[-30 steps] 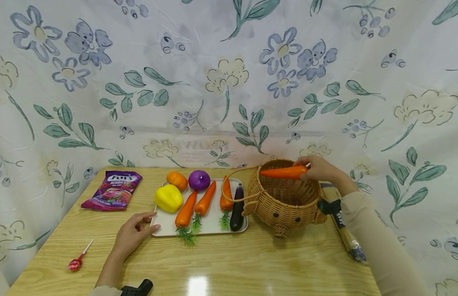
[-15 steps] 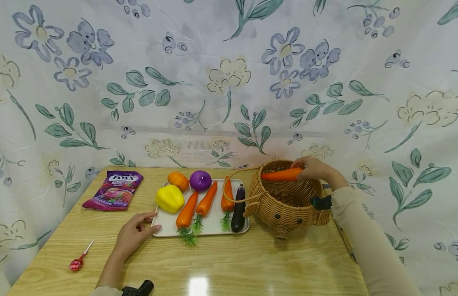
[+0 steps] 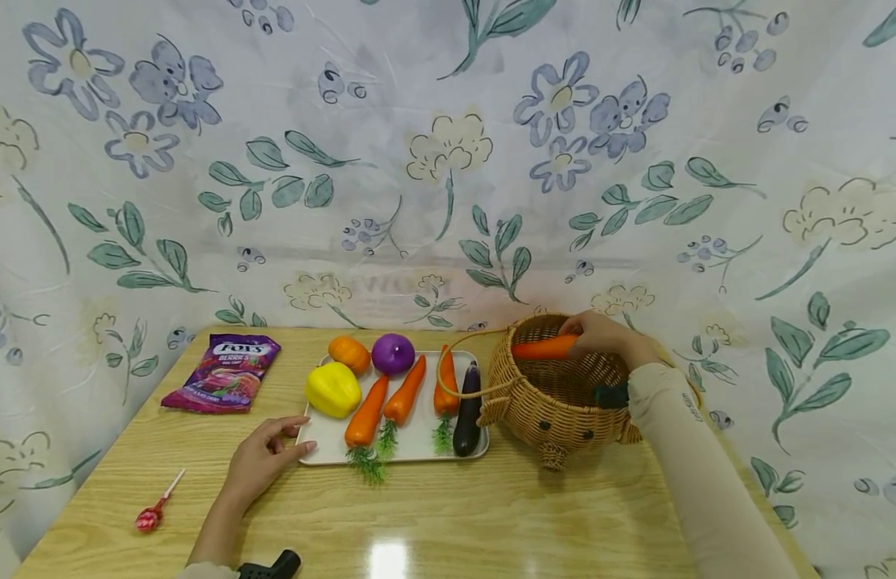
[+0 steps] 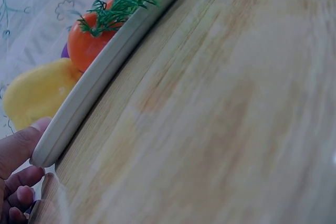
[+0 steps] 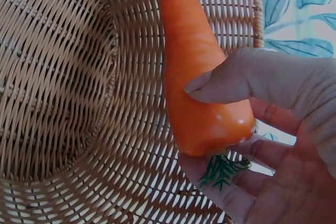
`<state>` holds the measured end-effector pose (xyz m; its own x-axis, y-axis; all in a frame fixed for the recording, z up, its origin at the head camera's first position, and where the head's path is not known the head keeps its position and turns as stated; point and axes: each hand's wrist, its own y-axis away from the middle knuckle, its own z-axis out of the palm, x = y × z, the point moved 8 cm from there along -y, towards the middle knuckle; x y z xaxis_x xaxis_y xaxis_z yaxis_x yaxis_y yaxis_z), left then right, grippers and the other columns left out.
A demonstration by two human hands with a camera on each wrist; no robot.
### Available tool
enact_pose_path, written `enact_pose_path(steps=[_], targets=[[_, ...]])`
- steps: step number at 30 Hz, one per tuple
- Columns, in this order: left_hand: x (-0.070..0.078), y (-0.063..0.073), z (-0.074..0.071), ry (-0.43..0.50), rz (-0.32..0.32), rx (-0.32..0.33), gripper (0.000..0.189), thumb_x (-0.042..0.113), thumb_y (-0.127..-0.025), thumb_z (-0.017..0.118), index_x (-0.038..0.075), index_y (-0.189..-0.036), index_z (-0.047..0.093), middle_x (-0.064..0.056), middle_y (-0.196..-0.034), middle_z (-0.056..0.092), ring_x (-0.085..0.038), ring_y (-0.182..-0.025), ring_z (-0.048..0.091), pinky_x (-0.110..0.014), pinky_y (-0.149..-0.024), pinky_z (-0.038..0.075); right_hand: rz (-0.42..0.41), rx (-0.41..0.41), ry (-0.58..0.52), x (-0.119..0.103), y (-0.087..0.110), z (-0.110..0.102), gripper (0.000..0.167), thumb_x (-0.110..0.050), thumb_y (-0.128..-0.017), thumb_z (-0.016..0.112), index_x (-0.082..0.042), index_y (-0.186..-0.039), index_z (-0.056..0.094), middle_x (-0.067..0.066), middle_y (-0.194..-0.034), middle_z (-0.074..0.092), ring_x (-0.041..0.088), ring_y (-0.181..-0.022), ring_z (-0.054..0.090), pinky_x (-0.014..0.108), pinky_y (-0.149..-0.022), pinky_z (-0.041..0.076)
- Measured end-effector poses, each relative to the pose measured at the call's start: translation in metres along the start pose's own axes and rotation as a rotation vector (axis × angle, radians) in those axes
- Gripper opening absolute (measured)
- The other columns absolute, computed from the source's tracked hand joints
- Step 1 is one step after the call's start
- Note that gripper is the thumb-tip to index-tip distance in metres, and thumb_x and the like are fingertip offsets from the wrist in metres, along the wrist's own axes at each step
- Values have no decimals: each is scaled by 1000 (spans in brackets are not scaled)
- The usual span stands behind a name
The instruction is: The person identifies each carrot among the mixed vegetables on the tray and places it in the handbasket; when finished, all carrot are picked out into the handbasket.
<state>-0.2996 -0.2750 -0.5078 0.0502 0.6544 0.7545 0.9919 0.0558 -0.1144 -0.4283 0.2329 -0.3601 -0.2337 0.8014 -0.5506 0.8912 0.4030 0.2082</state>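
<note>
First, at the near edge of the wood-grained counter (image 3: 448, 515), a black device (image 3: 272, 565) pokes out beside the left cuff. A red-wrapped lollipop (image 3: 150, 516) lies to the left, its stick angled away. The left hand (image 3: 256, 460) has a light grip on the left end of a white tray (image 3: 417, 438), thumb over the rim, other fingers bent below it.

On the tray, three carrots rest with their leafy ends toward the person: the left carrot (image 3: 366, 412), whose greens spill over the near rim, the middle carrot (image 3: 404, 392) and the right carrot (image 3: 446, 388). A dark eggplant (image 3: 466, 418) lies along the right end; a yellow vegetable (image 3: 333, 390) sits on the left.

Just right of the tray stands a wicker basket (image 3: 529, 402) with an animal face, snout toward the person, its handle leaning out over the tray. Well left lies a purple berries candy bag (image 3: 224, 374). At the tray's back, an orange vegetable (image 3: 349, 354) sits beside a round purple one (image 3: 393, 354).

Inside the basket's mouth, toward the back, the right hand (image 3: 598, 338) keeps its grip round the thick end of another carrot (image 5: 194, 66); whether that carrot touches the wicker, I cannot tell. Behind everything hangs a flowered cloth (image 3: 376, 161).
</note>
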Motion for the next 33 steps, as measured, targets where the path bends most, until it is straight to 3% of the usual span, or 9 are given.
enact_pose_path(steps=[10, 17, 33], targets=[[0, 0, -1, 0, 9, 12, 46, 37, -87, 76, 15, -126, 67, -5, -103, 60, -9, -70, 45, -25, -63, 35, 16, -48, -26, 7, -9, 8, 46, 1, -76, 66, 11, -121, 60, 27, -115, 63, 26, -87, 55, 41, -79, 49], [1, 0, -1, -4, 18, 18, 46, 36, -87, 77, 15, -126, 67, -5, -103, 60, -9, -70, 45, -25, -62, 35, 52, -50, 23, 14, -16, 12, 40, 2, -75, 67, 7, -115, 63, 22, -107, 62, 24, -82, 51, 32, -70, 45], [0, -1, -1, -1, 12, 13, 45, 37, -86, 77, 15, -125, 68, -5, -102, 61, -9, -69, 45, -25, -62, 35, 75, -94, 111, 25, -28, 25, 31, 4, -75, 65, 4, -106, 62, 11, -91, 58, 18, -73, 49, 28, -64, 43]])
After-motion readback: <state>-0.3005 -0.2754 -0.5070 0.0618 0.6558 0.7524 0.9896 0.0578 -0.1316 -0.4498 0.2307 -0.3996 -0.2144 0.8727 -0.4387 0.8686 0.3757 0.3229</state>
